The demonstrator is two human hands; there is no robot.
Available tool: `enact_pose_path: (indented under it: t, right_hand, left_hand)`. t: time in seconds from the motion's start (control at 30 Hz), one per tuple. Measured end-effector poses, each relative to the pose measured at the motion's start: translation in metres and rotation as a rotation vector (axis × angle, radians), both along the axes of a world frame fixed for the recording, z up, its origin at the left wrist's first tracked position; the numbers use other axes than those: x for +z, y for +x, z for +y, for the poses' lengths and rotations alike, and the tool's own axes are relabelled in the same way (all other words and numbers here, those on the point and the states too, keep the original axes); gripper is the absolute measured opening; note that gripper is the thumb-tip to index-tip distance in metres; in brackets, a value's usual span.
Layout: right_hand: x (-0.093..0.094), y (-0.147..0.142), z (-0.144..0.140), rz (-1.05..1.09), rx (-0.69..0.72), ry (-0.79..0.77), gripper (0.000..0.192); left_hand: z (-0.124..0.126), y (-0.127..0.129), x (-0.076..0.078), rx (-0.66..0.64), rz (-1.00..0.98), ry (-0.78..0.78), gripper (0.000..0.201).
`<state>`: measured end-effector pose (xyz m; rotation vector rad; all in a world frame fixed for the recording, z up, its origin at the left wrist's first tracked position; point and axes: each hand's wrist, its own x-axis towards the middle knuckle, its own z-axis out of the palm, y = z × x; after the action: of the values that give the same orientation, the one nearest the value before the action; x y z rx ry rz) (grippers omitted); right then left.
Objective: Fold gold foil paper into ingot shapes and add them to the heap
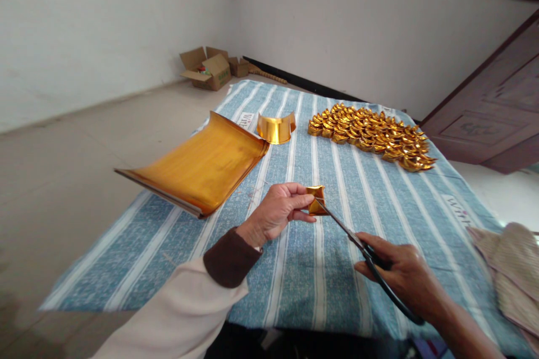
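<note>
L hand (275,210): my pinch shut on folded gold foil piece (315,199), frame ctr. R hand (406,272): closed round scissors (362,249); blades near fingertips, nick risk, or foil slips.

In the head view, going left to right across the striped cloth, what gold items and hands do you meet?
Stack of gold foil sheets → curled gold strip → left hand → small folded gold piece it pinches → pile of folded gold ingots → right hand working the scissors.
</note>
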<state>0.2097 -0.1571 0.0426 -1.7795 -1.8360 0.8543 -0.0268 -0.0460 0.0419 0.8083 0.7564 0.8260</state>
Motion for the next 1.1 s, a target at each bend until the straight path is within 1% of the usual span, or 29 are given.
enact_pose_path:
  t: [0.1, 0.23, 0.53, 0.7, 0.9, 1.03, 1.1]
  right_hand:
    - [-0.0007, 0.0, -0.0016, 0.017, 0.004, 0.007, 0.049]
    - [0.0, 0.0005, -0.0029, 0.024, 0.022, -0.041, 0.051]
    - [0.0025, -0.0008, -0.0017, 0.002, 0.004, -0.102, 0.052]
    - [0.002, -0.0025, -0.0014, 0.007, -0.017, -0.104, 0.054]
    - [0.0034, -0.0033, 0.0004, 0.016, -0.026, -0.088, 0.05]
    - [0.0022, -0.0008, 0.0011, 0.021, 0.006, -0.123, 0.048]
    - [0.0013, -0.001, 0.0007, 0.03, 0.001, -0.127, 0.047]
  left_hand:
    - [-0.0004, 0.0002, 0.0006, 0.001, 0.005, -0.002, 0.008]
    - [-0.0003, 0.0002, 0.0003, 0.005, 0.013, -0.007, 0.006]
    - [0.0005, 0.0005, -0.0012, 0.005, 0.011, -0.006, 0.007]
    - [0.001, 0.0002, -0.0026, 0.0, 0.013, 0.001, 0.008]
    - [0.0009, -0.0002, -0.0043, 0.0, 0.003, 0.015, 0.011]
    - [0.0013, 0.0, -0.0049, 0.005, 0.004, 0.014, 0.012]
    - [0.0013, 0.0004, -0.0051, 0.003, 0.004, 0.011, 0.011]
